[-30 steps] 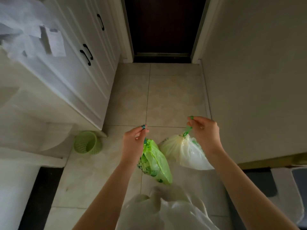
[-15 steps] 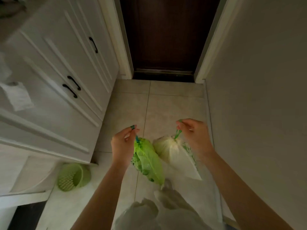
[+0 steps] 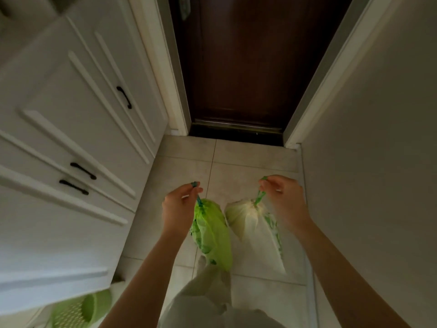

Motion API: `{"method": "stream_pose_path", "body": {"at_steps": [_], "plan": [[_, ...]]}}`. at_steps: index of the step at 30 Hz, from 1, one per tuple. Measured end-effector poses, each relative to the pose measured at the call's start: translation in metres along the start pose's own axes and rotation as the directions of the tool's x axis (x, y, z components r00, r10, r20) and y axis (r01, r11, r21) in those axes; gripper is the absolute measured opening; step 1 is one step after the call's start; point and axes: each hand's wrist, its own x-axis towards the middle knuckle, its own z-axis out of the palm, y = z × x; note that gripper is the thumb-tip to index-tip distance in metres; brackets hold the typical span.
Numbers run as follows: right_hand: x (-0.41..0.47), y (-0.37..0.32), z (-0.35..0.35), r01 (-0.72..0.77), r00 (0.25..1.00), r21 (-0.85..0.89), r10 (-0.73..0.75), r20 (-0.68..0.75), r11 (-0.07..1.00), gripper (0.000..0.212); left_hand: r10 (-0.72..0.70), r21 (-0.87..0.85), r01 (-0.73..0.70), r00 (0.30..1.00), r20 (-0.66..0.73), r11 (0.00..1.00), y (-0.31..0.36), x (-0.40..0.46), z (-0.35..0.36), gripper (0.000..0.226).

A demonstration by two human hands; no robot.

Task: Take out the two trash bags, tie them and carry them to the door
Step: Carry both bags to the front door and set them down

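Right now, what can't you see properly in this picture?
- Head view: what is inside the green bag and the white bag; the plastic hides it.
- The green basket is cut off by the bottom edge and blurred.
- The door is cut off at the top; no handle shows.
- The person's feet are mostly hidden by their clothes.

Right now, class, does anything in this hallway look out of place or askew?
One thing: a green basket lies tipped on its side on the floor by the cabinet. Both bags, green and white, hang tied and intact.
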Motion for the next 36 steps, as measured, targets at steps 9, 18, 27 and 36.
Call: {"method": "stream_pose_path", "body": {"at_steps": [9, 18, 27, 36], "plan": [[0.164, -0.03, 0.012, -0.044, 0.999, -0.07, 0.044, -0.004, 0.997, 0.012, -0.005, 0.009, 0.004, 0.997, 0.083, 1.0, 0.041, 0.163, 0.046, 0.017], [0.333, -0.03, 0.037, -0.06, 0.993, -0.004, 0.06, 0.097, 0.998, 0.011, -0.075, -0.018, 0.074, 0.997, -0.019, 0.997, 0.067, 0.3, 0.1, 0.014], [0.512, -0.058, 0.058, -0.052, 0.961, 0.021, 0.044, 0.274, 0.998, 0.018, -0.284, -0.211, 0.234, 0.926, -0.25, 0.949, 0.089, 0.427, 0.134, 0.017], [0.646, -0.075, 0.108, -0.222, 0.904, 0.033, 0.193, 0.382, 0.974, 0.017, -0.566, -0.599, 0.33, 0.783, -0.258, 0.73, 0.08, 0.542, 0.151, 0.016]]}}
